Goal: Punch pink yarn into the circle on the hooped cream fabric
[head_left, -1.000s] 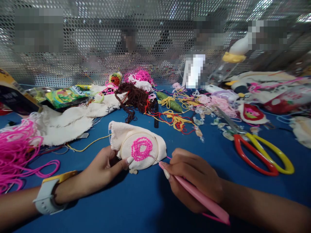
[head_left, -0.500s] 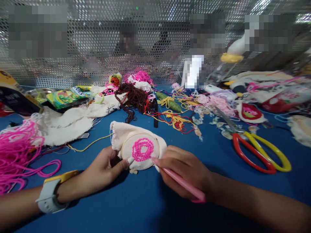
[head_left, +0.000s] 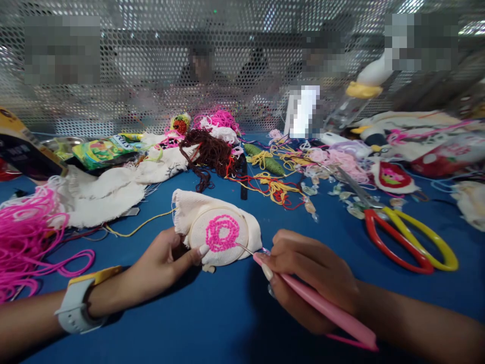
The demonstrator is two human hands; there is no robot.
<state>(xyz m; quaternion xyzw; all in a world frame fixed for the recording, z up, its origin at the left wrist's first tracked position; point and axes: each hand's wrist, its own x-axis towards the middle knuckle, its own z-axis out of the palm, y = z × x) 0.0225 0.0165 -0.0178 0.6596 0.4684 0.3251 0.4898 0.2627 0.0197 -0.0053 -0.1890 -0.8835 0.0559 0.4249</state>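
Note:
A small embroidery hoop [head_left: 197, 232] holds cream cloth [head_left: 185, 205] stitched with a ring of bright pink loops [head_left: 212, 240]. My left hand [head_left: 166, 263] grips its lower left rim, thumb on the front and the other fingers hidden behind. Between the fingers and thumb of my right hand [head_left: 310, 278] is a pink punch needle [head_left: 322, 306]. Its thin metal tip points left and reaches the cloth at the right edge of the pink loops. Pink yarn trails from the tool's back end.
Large scissors [head_left: 397, 237] with red and yellow handles lie to the right. Bright pink yarn [head_left: 30, 242] is heaped at the left, near frayed white cloth [head_left: 102, 197]. Brown yarn [head_left: 210, 151], a snack bag [head_left: 106, 150] and a bottle [head_left: 350, 108] stand farther back.
My right hand has drawn back to the right and down with the punch needle, so its metal tip now shows. The left hand and the hoop have hardly moved.

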